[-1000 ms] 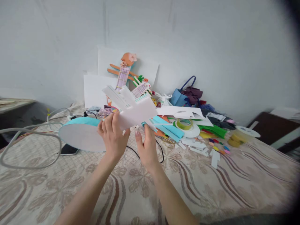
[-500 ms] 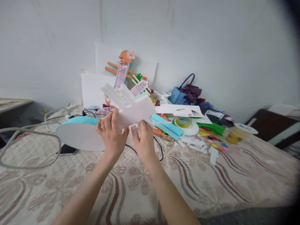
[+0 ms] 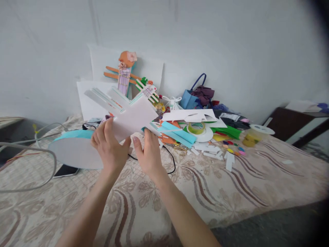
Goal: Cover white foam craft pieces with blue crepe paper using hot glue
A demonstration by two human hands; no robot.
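Observation:
Above the cloth I hold a white card piece (image 3: 136, 118) with long strips sticking out at its upper left and turquoise edges showing between the layers. My left hand (image 3: 109, 147) grips its left edge, fingers curled behind and thumb near the lower edge. At the lower right corner, my right hand (image 3: 149, 151) pinches the card, with a bit of turquoise by its fingertips. Part of the fingers is hidden behind the card. Left of my left hand is a large white disc (image 3: 74, 153) with a turquoise rim, partly covering a dark phone (image 3: 66, 171).
Against the wall lean white boards (image 3: 151, 73) and an orange-and-lilac stick figure (image 3: 124, 77). Right of my hands are green tape (image 3: 196, 128), turquoise sheets (image 3: 180, 135), scissors (image 3: 180, 149), white scraps (image 3: 212, 151) and a tub (image 3: 253, 137). A grey cable (image 3: 52, 161) loops at left.
The card piece has tilted, so its strips spread farther left and their layers show more. Both hands keep their hold. The whole view has shifted slightly, moving the background leftward.

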